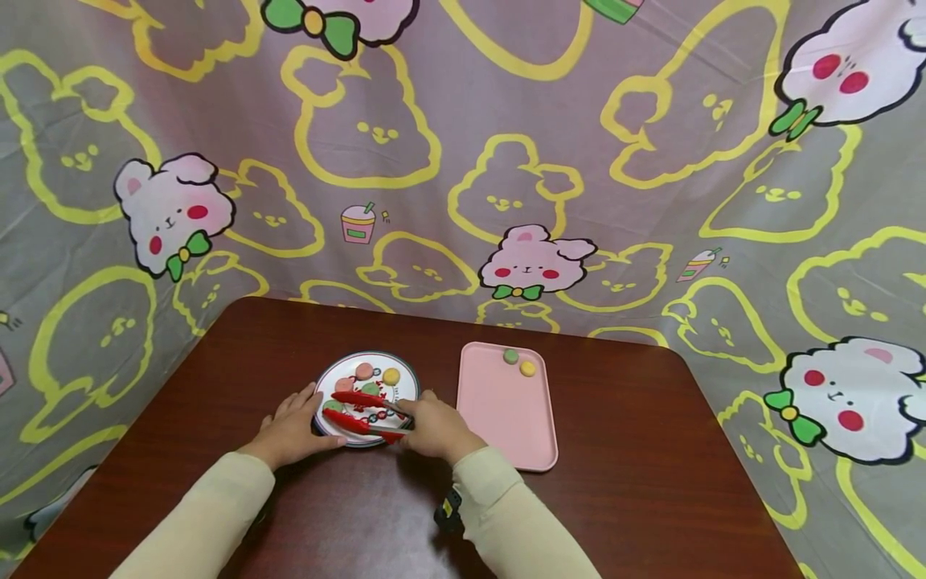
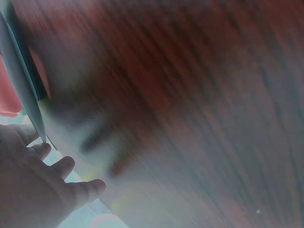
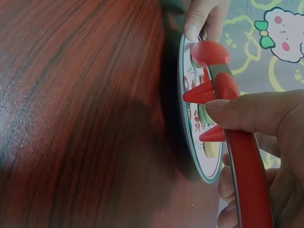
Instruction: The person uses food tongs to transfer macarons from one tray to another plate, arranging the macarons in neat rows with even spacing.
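A round white plate (image 1: 407,375) with printed red marks and a dark rim holds several pink, green and yellow macarons. My left hand (image 1: 292,430) holds its left edge; the right wrist view catches the thumb on the rim with fingers beyond it. In my right hand (image 1: 437,426) is a pair of red-tipped tongs (image 3: 247,175), gripped by the handle, thumb on top. Their spread red ends reach leftward over the plate, around a green macaron (image 1: 333,406). I cannot tell whether they squeeze it. A pink macaron (image 1: 364,371) and a yellow one (image 1: 391,375) lie toward the plate's far side.
To the right of the plate, a pink rectangular tray (image 1: 506,418) carries a green macaron (image 1: 510,355) and a yellow one (image 1: 528,368) near its far edge. The dark brown wooden table (image 1: 637,450) ends at a patterned curtain (image 1: 434,104) behind and at the sides.
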Available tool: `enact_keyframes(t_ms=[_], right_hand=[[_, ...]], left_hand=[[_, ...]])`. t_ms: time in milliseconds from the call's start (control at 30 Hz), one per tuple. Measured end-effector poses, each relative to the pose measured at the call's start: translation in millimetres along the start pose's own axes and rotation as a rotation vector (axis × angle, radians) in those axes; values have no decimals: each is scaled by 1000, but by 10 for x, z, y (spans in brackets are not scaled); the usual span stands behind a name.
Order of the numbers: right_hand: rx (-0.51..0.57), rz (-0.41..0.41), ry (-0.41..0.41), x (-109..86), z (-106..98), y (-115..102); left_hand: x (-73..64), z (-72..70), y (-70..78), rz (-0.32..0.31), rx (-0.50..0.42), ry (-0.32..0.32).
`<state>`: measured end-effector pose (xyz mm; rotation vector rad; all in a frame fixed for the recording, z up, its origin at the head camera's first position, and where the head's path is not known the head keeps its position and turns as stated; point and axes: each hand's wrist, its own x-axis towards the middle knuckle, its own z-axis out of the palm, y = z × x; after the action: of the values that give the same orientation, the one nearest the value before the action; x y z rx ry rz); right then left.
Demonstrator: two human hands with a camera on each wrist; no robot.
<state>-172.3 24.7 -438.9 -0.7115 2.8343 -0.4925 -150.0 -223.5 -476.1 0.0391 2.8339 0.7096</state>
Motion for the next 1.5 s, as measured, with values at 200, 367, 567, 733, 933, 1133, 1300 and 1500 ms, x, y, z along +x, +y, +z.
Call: enact_keyframes(t_ms=[200,367,567,733,933,1133,1300,1500], right_hand=[[13,3,-7,12,10,-7],[18,12,-13,17,9,-15],[13,24,-20,22,18,-28],[15,25,-24,15,2,-42],[18,29,-20,16,-1,-37],[9,15,-10,16,0,-18],[20,12,-8,4,-2,1],[61,28,-9,-50,-21,19]], left_hand=[[12,0,0,-3,3,-2],[13,0,0,-6,4,-3],[3,0,1,-9,1,-4],[6,4,-9,-2,0,-1],[14,11,-23,10,11,8],[17,17,-25,19,15,14],[23,24,-31,18,23,12],[33,25,-44,10,12,8]])
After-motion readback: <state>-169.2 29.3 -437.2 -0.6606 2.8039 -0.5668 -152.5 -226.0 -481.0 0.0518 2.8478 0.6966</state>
